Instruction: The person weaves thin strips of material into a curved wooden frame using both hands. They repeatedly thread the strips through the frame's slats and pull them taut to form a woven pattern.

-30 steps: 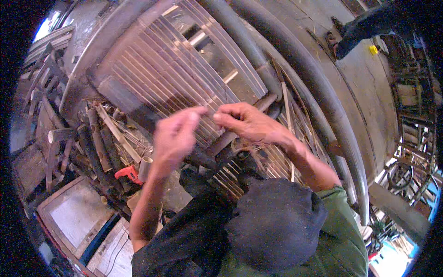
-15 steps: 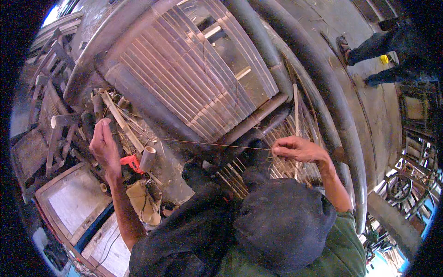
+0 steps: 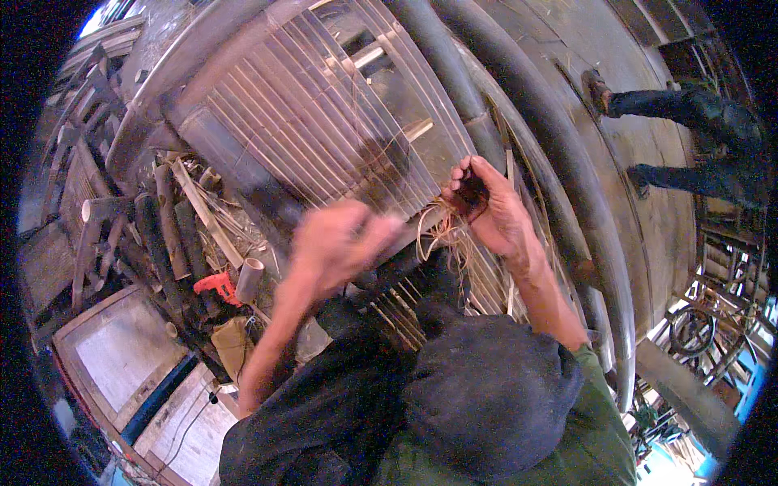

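My right hand is closed with curled fingers around a loose bundle of thin pale strands. Loops and ends of it spill out below the fingers. Smeared by motion, my left hand hovers to its left; its fingers and anything in them are too blurred to read. Both hands are over the near end of a bamboo frame with a slatted panel. Thick dark bamboo poles border the panel, and more slats show below my hands.
To the left lie bamboo offcuts, a short cut tube and a red power tool. Wood-framed pale panels stand at lower left. A co-worker's legs are at upper right, and a coiled black hose or tyre is farther right.
My left hand has swung right, toward the right hand, and the single strand stretched between them no longer shows. My right hand has risen and turned. The co-worker's legs have shifted.
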Action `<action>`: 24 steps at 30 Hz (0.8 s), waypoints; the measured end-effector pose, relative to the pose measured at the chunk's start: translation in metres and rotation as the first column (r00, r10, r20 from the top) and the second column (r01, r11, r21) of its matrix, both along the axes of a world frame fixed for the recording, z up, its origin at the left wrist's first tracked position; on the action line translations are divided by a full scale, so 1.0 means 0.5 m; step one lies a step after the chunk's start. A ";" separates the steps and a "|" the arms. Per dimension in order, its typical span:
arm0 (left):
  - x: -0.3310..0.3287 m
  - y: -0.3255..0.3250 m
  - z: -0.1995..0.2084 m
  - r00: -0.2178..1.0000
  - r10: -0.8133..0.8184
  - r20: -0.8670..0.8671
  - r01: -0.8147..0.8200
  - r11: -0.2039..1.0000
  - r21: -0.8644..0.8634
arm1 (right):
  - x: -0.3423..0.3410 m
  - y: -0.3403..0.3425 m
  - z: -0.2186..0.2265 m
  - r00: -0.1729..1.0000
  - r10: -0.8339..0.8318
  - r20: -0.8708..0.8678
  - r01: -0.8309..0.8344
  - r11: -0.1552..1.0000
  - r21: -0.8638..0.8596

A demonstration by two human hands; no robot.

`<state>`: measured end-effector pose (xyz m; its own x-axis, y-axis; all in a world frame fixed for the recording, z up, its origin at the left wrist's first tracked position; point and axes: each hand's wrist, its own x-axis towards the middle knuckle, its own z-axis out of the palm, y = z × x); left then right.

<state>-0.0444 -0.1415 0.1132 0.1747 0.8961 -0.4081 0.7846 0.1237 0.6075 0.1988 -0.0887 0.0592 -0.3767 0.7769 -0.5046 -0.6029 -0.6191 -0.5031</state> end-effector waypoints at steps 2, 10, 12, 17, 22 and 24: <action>0.080 -0.017 -0.112 0.918 0.056 0.393 -0.159 0.959 0.234 | -0.034 0.004 -0.010 0.995 -0.059 -0.074 0.055 0.997 -0.056; 0.105 -0.039 -0.152 0.579 0.457 0.675 -0.411 0.879 -0.243 | -0.070 -0.001 -0.006 0.980 -0.201 0.019 0.201 0.969 -0.140; 0.090 -0.042 -0.149 0.589 0.460 0.665 -0.401 0.880 -0.254 | -0.038 0.005 -0.014 0.978 -0.194 0.081 0.204 0.966 -0.159; 0.043 -0.055 -0.171 0.745 0.268 0.611 -0.240 0.962 -0.130 | 0.033 0.055 0.019 0.898 -0.345 0.274 0.364 0.931 -0.021; -0.037 -0.082 -0.185 0.783 0.272 0.560 -0.104 0.944 -0.313 | 0.174 0.115 0.078 0.819 -0.466 0.334 0.417 0.884 0.211; -0.067 -0.099 -0.208 0.806 0.249 0.536 -0.081 0.945 -0.318 | 0.261 0.143 0.094 0.787 -0.504 0.356 0.396 0.855 0.336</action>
<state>-0.0778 -0.1908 0.0090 0.3074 0.8034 -0.5100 0.2667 0.4417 0.8566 0.3293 -0.0173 0.1062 0.2503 0.9160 -0.3134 -0.4816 -0.1631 -0.8611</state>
